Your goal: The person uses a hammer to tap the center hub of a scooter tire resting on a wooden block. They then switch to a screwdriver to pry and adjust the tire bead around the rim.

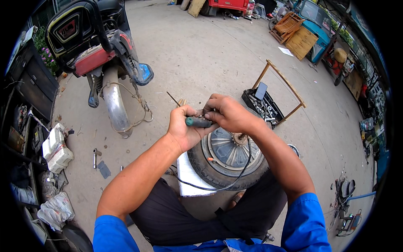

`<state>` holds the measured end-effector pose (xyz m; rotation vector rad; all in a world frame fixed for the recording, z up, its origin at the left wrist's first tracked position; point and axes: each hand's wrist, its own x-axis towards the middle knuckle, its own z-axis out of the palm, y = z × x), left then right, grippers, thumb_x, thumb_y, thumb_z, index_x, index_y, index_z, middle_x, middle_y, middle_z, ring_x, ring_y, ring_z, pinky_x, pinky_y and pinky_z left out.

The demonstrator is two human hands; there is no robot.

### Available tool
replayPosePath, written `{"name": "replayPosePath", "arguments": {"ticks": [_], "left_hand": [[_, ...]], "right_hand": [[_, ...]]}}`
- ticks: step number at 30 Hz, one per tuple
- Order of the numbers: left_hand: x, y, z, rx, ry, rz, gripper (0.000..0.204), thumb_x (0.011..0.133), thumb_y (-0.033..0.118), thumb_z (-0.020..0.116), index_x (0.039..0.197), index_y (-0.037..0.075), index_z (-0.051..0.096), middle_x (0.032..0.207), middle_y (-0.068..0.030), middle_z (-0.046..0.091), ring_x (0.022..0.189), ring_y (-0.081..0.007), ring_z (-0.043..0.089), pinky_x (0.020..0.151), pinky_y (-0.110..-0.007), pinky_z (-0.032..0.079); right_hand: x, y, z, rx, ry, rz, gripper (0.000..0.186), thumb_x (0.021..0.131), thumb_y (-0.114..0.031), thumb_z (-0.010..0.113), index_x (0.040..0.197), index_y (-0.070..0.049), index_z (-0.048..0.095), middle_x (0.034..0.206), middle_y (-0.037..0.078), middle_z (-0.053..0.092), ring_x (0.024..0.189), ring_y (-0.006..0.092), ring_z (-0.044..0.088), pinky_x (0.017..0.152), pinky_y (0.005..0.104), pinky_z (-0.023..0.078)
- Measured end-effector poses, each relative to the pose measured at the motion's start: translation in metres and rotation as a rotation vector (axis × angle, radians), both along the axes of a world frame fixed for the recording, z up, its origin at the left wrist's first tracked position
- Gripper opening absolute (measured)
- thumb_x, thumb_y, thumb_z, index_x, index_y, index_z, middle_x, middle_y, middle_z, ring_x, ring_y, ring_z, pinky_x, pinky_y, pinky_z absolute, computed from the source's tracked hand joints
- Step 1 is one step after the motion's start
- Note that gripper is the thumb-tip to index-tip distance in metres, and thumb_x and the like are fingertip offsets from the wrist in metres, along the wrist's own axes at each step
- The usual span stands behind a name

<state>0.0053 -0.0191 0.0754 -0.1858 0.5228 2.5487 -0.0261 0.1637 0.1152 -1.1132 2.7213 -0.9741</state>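
My left hand [183,129] is closed around a tool with a green and dark handle [198,122]; its working end is hidden. A thin dark rod [173,98] sticks out beyond the left fingers, and I cannot tell whether it belongs to that tool. My right hand [228,113] meets the left, its fingertips pinched on something too small to make out. Just below both hands lies a hub-motor wheel [224,153] with a black tyre, between my knees. A black cable [201,187] loops from its axle across the tyre. Under the wheel is a white block [187,178].
A black toolbox [268,110] with a wooden handle frame holds sockets and a phone [261,90]. At left stands a scooter [90,54]. A socket wrench [96,158] lies on the concrete, near shelves with white foam [57,149]. Far right are wooden boards [301,43] and a blue vehicle [317,25].
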Motion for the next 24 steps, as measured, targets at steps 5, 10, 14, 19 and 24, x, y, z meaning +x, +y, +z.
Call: {"name": "replayPosePath", "arguments": {"ticks": [5, 10, 14, 19, 24], "left_hand": [[0.000, -0.001, 0.002, 0.042, 0.012, -0.022, 0.043, 0.079, 0.013, 0.043, 0.111, -0.016, 0.048, 0.120, -0.0285, 0.054, 0.121, -0.0408, 0.057, 0.122, -0.059, 0.034], [-0.002, -0.002, 0.005, 0.081, 0.038, -0.029, 0.053, 0.080, 0.014, 0.043, 0.120, -0.021, 0.043, 0.129, -0.0314, 0.052, 0.128, -0.0446, 0.052, 0.123, -0.058, 0.033], [-0.005, -0.005, 0.002, 0.062, 0.012, 0.019, 0.052, 0.079, 0.014, 0.043, 0.119, -0.019, 0.043, 0.128, -0.0310, 0.052, 0.128, -0.0447, 0.052, 0.122, -0.058, 0.034], [-0.011, -0.011, -0.008, 0.101, 0.048, -0.011, 0.049, 0.079, 0.013, 0.044, 0.118, -0.017, 0.043, 0.124, -0.0302, 0.053, 0.124, -0.0436, 0.053, 0.120, -0.058, 0.035], [-0.006, -0.008, 0.002, 0.060, 0.026, 0.010, 0.050, 0.080, 0.013, 0.042, 0.119, -0.018, 0.043, 0.124, -0.0302, 0.053, 0.124, -0.0425, 0.053, 0.121, -0.059, 0.034]], "right_hand": [[-0.010, 0.003, 0.011, -0.017, -0.132, -0.014, 0.016, 0.090, -0.008, 0.071, 0.102, 0.002, 0.073, 0.093, 0.016, 0.070, 0.087, 0.0272, 0.068, 0.080, 0.0390, 0.054], [-0.007, 0.011, 0.025, -0.096, -0.228, -0.098, 0.019, 0.087, -0.006, 0.075, 0.104, 0.004, 0.073, 0.092, 0.014, 0.072, 0.087, 0.0219, 0.068, 0.079, 0.0355, 0.054], [0.001, 0.012, 0.024, 0.056, -0.017, -0.029, 0.024, 0.081, -0.010, 0.079, 0.103, 0.000, 0.076, 0.092, 0.016, 0.070, 0.088, 0.0297, 0.068, 0.080, 0.0396, 0.053], [0.005, 0.008, 0.021, 0.085, 0.004, -0.044, 0.025, 0.078, -0.014, 0.079, 0.101, -0.003, 0.078, 0.092, 0.020, 0.070, 0.090, 0.0375, 0.068, 0.082, 0.0448, 0.053], [0.002, 0.007, 0.018, 0.103, 0.062, -0.014, 0.024, 0.081, -0.012, 0.077, 0.101, 0.001, 0.076, 0.090, 0.020, 0.068, 0.084, 0.0354, 0.067, 0.077, 0.0433, 0.052]]}}
